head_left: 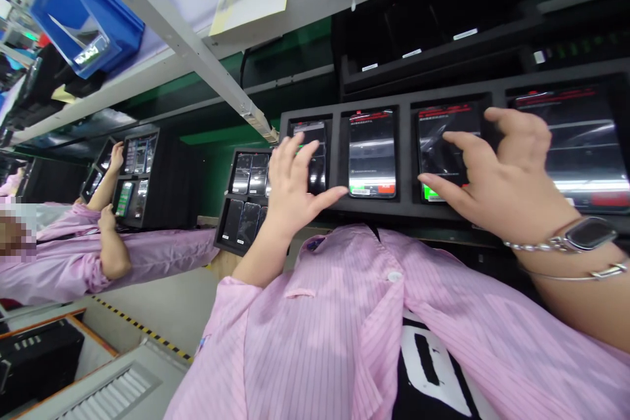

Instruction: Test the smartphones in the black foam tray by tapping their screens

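Observation:
A black rack [403, 105] holds a row of smartphones upright in separate slots, their screens lit. My left hand [293, 193] is spread, fingers over the leftmost phone [315, 170], and holds nothing. My right hand [502, 177] wears a smartwatch [590, 233] and a bracelet. Its fingertips rest against the screen of the third phone [445, 144], and it holds nothing. Between my hands stands a phone [373, 154] showing red and green bars. At the far right is a larger screen [566, 144], partly behind my right hand.
A second rack of phones [243, 200] stands to my left. Farther on, a co-worker in a pink striped coat [73, 262] has both hands at another rack [135, 177]. A blue bin [83, 13] sits on a shelf above, and yellow-black floor tape [142, 328] runs below.

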`<state>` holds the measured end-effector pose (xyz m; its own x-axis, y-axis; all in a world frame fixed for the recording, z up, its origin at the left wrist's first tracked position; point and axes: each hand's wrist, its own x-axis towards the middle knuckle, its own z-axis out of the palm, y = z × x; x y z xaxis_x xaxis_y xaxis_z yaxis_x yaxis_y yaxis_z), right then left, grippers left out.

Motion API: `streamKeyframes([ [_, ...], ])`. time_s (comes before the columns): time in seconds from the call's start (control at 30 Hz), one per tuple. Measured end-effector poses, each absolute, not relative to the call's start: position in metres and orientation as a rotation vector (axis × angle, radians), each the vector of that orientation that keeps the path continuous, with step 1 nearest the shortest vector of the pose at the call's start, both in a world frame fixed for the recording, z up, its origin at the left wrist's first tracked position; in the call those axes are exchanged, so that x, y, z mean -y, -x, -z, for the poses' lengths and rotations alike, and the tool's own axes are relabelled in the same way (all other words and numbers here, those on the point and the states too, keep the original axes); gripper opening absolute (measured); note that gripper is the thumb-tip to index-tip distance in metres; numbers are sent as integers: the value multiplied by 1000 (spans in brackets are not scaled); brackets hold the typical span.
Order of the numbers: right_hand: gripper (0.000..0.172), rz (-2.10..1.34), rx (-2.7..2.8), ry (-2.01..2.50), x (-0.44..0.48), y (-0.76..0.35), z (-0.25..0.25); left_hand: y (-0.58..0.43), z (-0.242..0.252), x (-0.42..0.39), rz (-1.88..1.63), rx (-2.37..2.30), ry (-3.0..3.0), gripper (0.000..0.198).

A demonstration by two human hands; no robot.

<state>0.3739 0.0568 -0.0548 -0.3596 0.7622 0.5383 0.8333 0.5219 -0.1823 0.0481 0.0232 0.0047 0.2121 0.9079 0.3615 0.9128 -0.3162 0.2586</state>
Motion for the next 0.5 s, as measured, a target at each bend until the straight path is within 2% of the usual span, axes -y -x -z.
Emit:
streamKeyframes([
  [0.1, 92, 110, 2150, 1293, -57, -373, 58, -93, -3, -49, 648, 1709, 2519, 90],
  [0.17, 96, 103, 2120, 1322, -57, -369, 56, -117, 6, -61, 578, 1699, 2558, 89],
  [0.3, 68, -43, 2267, 1400, -57, -358, 45, -136, 18, -71, 398, 1692, 2662, 63],
  [0.37, 60, -100, 2327, 1381, -58, -357, 39, -131, 14, -71, 376, 1699, 2670, 55],
  [0.43, 58, -71, 2293, 1395, -59, -367, 36, -116, 6, -70, 425, 1714, 2687, 60],
  [0.5, 56, 4, 2196, 1462, -57, -388, 34, -91, -2, -68, 540, 1731, 2669, 72],
])
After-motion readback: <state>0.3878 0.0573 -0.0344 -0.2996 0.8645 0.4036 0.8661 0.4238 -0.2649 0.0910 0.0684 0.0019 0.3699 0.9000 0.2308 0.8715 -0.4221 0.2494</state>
